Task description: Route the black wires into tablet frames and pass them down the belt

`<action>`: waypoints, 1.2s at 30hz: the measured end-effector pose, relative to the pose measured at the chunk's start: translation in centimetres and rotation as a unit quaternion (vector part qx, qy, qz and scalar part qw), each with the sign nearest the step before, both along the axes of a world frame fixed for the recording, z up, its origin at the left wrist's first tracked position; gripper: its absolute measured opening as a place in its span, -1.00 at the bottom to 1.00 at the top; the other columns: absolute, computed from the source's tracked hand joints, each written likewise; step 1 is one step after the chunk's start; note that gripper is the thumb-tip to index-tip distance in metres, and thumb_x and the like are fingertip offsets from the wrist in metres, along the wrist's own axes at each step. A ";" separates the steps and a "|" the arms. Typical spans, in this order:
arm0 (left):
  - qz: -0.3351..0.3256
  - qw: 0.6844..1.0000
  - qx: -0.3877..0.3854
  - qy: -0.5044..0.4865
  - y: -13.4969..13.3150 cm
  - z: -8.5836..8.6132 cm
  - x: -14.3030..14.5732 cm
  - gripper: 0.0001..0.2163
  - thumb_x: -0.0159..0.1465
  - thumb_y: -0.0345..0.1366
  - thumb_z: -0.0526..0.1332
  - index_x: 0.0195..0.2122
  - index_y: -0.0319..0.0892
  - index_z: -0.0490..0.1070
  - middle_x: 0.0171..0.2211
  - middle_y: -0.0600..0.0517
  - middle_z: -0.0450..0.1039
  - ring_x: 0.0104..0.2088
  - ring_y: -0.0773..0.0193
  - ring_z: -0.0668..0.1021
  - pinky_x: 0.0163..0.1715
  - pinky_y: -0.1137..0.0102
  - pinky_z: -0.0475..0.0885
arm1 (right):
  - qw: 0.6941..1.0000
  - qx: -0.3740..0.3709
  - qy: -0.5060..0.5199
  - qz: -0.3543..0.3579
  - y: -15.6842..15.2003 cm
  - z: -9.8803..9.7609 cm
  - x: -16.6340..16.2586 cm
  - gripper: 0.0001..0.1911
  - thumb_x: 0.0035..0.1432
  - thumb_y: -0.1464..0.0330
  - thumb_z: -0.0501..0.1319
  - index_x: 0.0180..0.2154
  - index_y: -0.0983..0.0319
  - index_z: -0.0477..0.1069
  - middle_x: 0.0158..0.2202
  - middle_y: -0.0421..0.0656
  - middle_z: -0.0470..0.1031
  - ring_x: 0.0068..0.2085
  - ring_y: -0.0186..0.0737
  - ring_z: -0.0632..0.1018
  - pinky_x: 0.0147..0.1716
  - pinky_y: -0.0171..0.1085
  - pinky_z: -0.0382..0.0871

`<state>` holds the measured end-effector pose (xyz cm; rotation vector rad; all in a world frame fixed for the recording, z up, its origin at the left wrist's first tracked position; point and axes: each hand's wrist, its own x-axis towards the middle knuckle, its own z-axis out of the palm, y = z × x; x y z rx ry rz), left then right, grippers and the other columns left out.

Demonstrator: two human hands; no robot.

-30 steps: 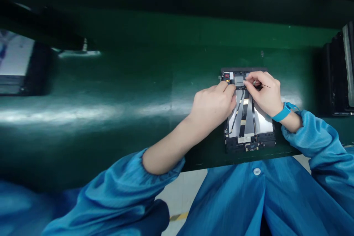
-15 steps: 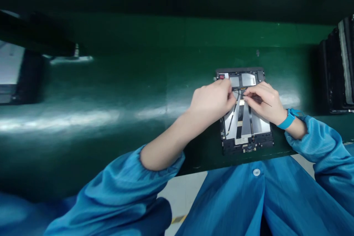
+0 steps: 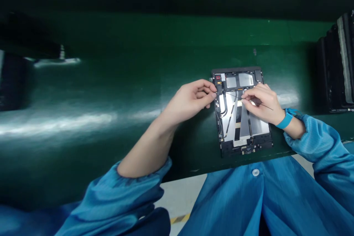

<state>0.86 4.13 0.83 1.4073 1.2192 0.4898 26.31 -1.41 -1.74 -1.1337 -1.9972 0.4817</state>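
An opened tablet (image 3: 243,138) lies back-up on the green belt (image 3: 110,92) near its front edge, showing silver shielding, black ribbon cables and small boards. My left hand (image 3: 190,99) has its fingers curled and pinched against the tablet's upper left edge. My right hand (image 3: 261,105) rests over the tablet's upper middle, pinching a thin black wire-like tool (image 3: 265,106) whose tip points left across the cables. A blue wrist strap (image 3: 286,118) sits on my right wrist.
A dark stack of trays or devices (image 3: 336,70) stands at the belt's right end. A dark object (image 3: 12,81) sits at the far left, partly out of view. My blue smock (image 3: 249,199) fills the bottom, with pale floor below the belt edge.
My left hand has slid left, off the tablet's middle to its upper left edge. My right hand has dropped a little lower over the tablet. The view has drifted, shifting things leftward.
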 end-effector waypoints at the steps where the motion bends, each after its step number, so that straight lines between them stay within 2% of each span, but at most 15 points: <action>1: -0.007 1.000 -0.001 0.000 0.1 0.0 -0.1 -0.76 0.14 -0.19 0.37 -0.24 -0.17 0.44 -0.45 0.09 0.44 -0.52 0.35 0.48 -0.46 0.41 0.41 | 1.000 -0.003 -0.003 -0.002 0.0 0.0 0.0 -0.91 0.36 0.39 0.24 -0.21 0.14 0.54 -0.36 -0.25 0.64 -0.29 -0.21 0.57 -0.18 -0.18 0.30; 5: -0.034 0.999 -0.016 0.000 0.5 -0.1 -0.6 -0.73 0.12 -0.18 0.41 -0.22 -0.16 0.46 -0.47 0.09 0.46 -0.51 0.34 0.50 -0.47 0.43 0.41 | 1.000 0.002 0.004 -0.006 0.0 0.1 -0.1 -0.91 0.34 0.41 0.25 -0.22 0.14 0.53 -0.38 -0.27 0.63 -0.31 -0.22 0.57 -0.19 -0.19 0.30; 11: -0.025 0.999 -0.034 -0.006 0.8 -0.5 -0.7 -0.74 0.11 -0.20 0.43 -0.24 -0.15 0.45 -0.51 0.11 0.45 -0.53 0.35 0.50 -0.50 0.45 0.42 | 1.000 0.003 0.006 -0.005 0.1 0.1 0.0 -0.93 0.35 0.40 0.26 -0.21 0.14 0.53 -0.36 -0.27 0.63 -0.30 -0.22 0.57 -0.19 -0.18 0.30; 20: -0.045 0.998 -0.041 -0.003 1.2 -0.4 -0.8 -0.72 0.08 -0.17 0.46 -0.27 -0.13 0.45 -0.48 0.09 0.49 -0.48 0.32 0.54 -0.43 0.41 0.48 | 1.000 0.002 0.007 -0.003 0.1 0.0 0.0 -0.93 0.37 0.40 0.27 -0.21 0.15 0.53 -0.36 -0.26 0.64 -0.29 -0.21 0.57 -0.19 -0.19 0.30; 30: -0.027 0.999 -0.041 -0.012 1.1 -0.6 -0.5 -0.74 0.09 -0.20 0.44 -0.30 -0.13 0.41 -0.53 0.11 0.44 -0.52 0.35 0.50 -0.47 0.44 0.45 | 1.000 -0.002 -0.001 -0.007 0.1 0.1 0.0 -0.92 0.37 0.38 0.26 -0.23 0.14 0.53 -0.36 -0.25 0.64 -0.29 -0.20 0.58 -0.19 -0.19 0.31; 36: -0.045 0.998 -0.029 -0.021 1.1 -0.8 -1.0 -0.69 0.09 -0.15 0.47 -0.26 -0.13 0.42 -0.46 0.10 0.45 -0.49 0.35 0.51 -0.45 0.43 0.47 | 1.000 -0.005 0.003 -0.001 0.1 0.1 0.0 -0.92 0.37 0.39 0.26 -0.23 0.14 0.52 -0.35 -0.26 0.64 -0.28 -0.22 0.57 -0.18 -0.19 0.29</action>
